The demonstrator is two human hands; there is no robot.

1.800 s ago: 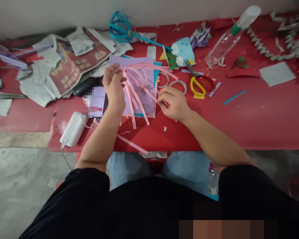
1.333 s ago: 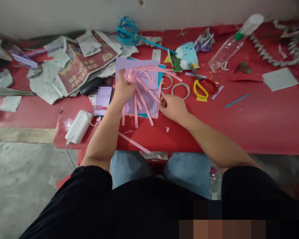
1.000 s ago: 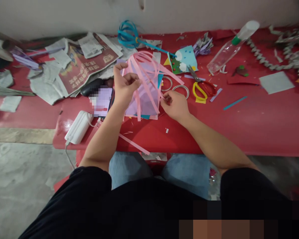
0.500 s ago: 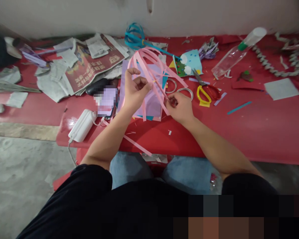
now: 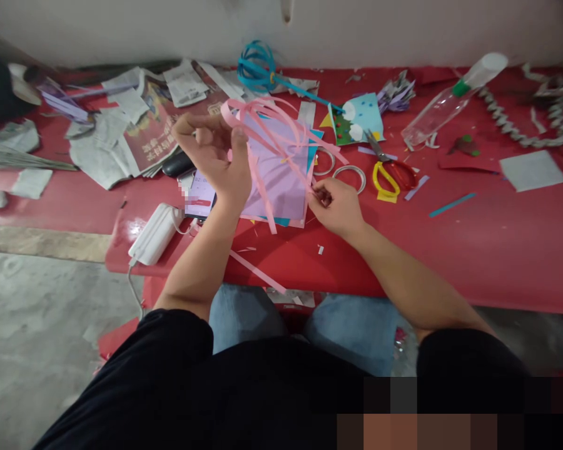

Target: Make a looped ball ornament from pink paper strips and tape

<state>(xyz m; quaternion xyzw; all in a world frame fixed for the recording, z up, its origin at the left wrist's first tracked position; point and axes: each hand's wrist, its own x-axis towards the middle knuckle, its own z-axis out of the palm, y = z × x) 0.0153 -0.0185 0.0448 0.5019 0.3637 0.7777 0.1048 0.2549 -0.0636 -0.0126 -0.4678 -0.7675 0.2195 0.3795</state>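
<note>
Loops of pink paper strips (image 5: 288, 134) are above purple sheets (image 5: 281, 187), gathered near a small yellow tie. My left hand (image 5: 218, 153) is at the left of the loops, its thumb and fingers closed on a pink strip at its upper side. On the right, my right hand (image 5: 335, 203) pinches the thin stem end that runs down from the tie. Behind them lies a blue strip ball (image 5: 257, 65) on a blue stem. One loose pink strip (image 5: 258, 272) lies at the table's front edge.
Scissors (image 5: 387, 172) and silvery rings (image 5: 349, 180) lie right of the sheets. Farther right is a clear bottle (image 5: 434, 119). Newspaper (image 5: 145, 137), a phone (image 5: 199, 194) and a white power bank (image 5: 154, 234) are on the left of the red table (image 5: 473, 250).
My left hand has moved left and up from the tie, drawing a pink strip outward; the loops look flatter and more spread. My right hand has stayed almost in place.
</note>
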